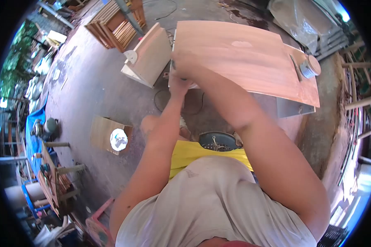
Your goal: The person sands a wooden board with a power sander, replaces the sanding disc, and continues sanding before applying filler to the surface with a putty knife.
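Note:
A pale wooden panel (231,61) lies as the top of a box-like piece in front of me. At its left edge, my right hand (184,67) reaches across to the near corner; its fingers are smeared and a small dark patch shows beside them. Just below, close to that hand, my left hand (179,83) is by the same edge, its fingers mostly hidden. What either hand holds cannot be made out. Left of the hands stands a separate wooden piece (150,57) with a pale disc (130,56) on its end.
On the panel's right end are a lidded can (310,67) and a thin flat strip (295,68). A cardboard piece (101,133) with a white round item (118,139) lies on the floor at left. Beyond stands a slatted wooden frame (113,25). A cable (156,101) loops below the hands.

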The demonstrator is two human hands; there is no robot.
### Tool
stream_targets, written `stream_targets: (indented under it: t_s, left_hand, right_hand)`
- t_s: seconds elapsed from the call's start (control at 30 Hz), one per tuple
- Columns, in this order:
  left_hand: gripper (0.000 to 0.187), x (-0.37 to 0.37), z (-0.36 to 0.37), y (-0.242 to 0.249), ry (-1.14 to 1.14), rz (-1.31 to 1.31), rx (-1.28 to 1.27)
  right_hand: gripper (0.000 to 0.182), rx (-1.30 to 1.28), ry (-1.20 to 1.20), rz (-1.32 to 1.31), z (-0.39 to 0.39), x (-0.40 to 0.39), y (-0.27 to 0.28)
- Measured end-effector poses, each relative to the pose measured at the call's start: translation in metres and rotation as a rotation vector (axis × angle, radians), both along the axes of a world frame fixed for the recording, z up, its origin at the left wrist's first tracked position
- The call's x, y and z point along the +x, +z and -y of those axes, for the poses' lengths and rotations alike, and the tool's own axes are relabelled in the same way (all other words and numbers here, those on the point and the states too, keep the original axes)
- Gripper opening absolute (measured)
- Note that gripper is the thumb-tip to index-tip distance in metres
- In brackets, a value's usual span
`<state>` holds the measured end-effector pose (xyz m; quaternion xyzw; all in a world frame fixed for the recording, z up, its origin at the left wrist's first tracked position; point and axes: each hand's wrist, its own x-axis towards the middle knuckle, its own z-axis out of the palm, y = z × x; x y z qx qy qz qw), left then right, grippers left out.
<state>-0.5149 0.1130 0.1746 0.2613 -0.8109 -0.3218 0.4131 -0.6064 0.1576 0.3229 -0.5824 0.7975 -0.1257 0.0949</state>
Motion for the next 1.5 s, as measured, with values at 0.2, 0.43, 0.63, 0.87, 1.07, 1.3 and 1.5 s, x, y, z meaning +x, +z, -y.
stream_targets:
  t_s: [0.2, 0.43, 0.63, 0.87, 1.07, 1.3, 1.5]
  left_hand:
    - [0.064, -0.050, -0.057, -0.002, 0.033, 0.119, 0.249]
    - [0.074, -0.062, -0.083, 0.005, -0.029, 0.089, 0.213]
    - [0.075, -0.013, -0.057, 0.013, 0.118, 0.119, 0.166]
    - [0.070, 0.032, 0.007, 0.020, 0.026, 0.010, -0.045]
    - [0.069, 0.052, 0.056, 0.041, -0.085, 0.225, 0.218]
    - [0.075, 0.053, 0.053, 0.034, -0.147, 0.148, 0.170]
    - [0.072, 0.025, 0.051, 0.033, -0.110, 0.136, 0.172]
  right_hand:
    - [0.059, -0.087, -0.048, -0.055, -0.056, -0.047, -0.011]
    - [0.061, -0.022, -0.088, -0.027, -0.084, -0.059, -0.004]
    - [0.055, -0.108, -0.015, -0.066, -0.045, -0.017, -0.007]
    - [0.057, -0.060, 0.123, -0.052, 0.017, 0.024, -0.005]
    - [0.056, -0.097, 0.081, -0.090, 0.064, 0.005, -0.011]
    - [0.060, -0.072, 0.147, -0.166, 0.039, 0.023, -0.014]
    - [0.058, -0.017, 0.037, -0.127, 0.055, 0.004, 0.002]
